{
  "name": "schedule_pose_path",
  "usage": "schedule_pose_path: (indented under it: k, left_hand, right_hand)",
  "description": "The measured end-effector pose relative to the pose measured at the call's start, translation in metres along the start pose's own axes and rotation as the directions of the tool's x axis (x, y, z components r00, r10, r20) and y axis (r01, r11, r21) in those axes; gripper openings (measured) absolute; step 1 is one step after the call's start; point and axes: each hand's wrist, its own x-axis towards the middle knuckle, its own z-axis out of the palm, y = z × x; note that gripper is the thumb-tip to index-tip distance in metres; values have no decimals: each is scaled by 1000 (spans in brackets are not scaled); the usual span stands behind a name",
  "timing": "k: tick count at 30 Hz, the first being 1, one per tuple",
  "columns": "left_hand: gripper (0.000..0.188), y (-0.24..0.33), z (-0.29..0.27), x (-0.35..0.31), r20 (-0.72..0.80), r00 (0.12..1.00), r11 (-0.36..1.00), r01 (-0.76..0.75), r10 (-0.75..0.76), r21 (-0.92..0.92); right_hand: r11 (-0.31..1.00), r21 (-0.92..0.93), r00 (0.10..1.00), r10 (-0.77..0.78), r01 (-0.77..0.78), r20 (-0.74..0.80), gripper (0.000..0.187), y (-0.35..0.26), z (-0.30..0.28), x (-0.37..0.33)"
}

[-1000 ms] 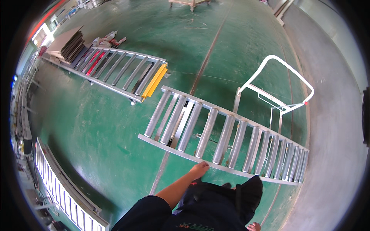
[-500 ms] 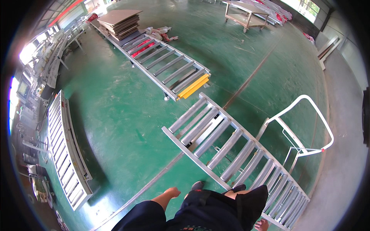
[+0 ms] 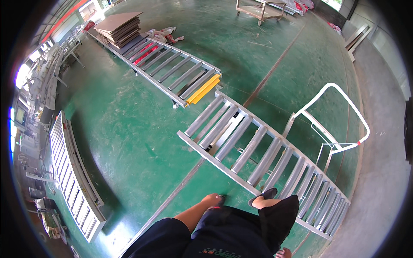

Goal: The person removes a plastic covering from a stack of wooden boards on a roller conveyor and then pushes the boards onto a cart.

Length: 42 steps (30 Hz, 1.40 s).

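My left hand [image 3: 211, 199] hangs in front of my body above the green floor, its fingers curled in and nothing visible in them. At the lower edge my right hand [image 3: 284, 253] is partly cut off; its fingers look loosely bent and slightly apart, with nothing seen in them. Nearest to both hands is a grey roller conveyor [image 3: 247, 148], running from ahead of me down to my right. Neither hand touches it. My dark shoe [image 3: 263, 196] is beside its near rail. Beyond its far end stands a second roller conveyor [image 3: 172, 71] with a yellow end bar [image 3: 203, 89].
Brown flat boards [image 3: 119, 29] are stacked on the far conveyor, beside crumpled cloth [image 3: 161, 34]. A white tubular frame [image 3: 329, 118] rises behind the near conveyor's right part. Another roller section [image 3: 73, 176] is at left. A wheeled wooden table [image 3: 260, 10] stands at the back.
My left hand has swung forward and right. One foot has come forward beside the near conveyor's rail. The conveyors and the white frame have shifted up and mostly left in view.
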Motion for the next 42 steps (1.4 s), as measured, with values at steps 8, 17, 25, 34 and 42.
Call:
schedule_pose_path:
  k: [8, 17, 25, 34, 42]
  left_hand:
    - [43, -99, 20, -23, 14, 998, 990, 60, -62, 126]
    - [46, -127, 3, -73, 17, 979, 970, 199, -203, 141]
    - [44, -109, 10, -87, 98, 992, 990, 74, -86, 116]
    - [44, -146, 29, -85, -13, 993, 993, 116, -116, 34]
    - [44, -189, 45, -97, -20, 989, 987, 148, -147, 56]
  right_hand:
    - [994, -91, 996, -58, 65, 73, 46, 37, 38, 2]
    - [990, -7, 984, -142, 143, 106, 35, 67, 34, 24]
    - [983, -121, 990, -134, 138, 45, 29, 89, 43, 1]
    - [991, -6, 981, -133, 135, 144, 41, 120, 37, 4]
    - [974, -189, 992, -115, 122, 48, 28, 126, 45, -25]
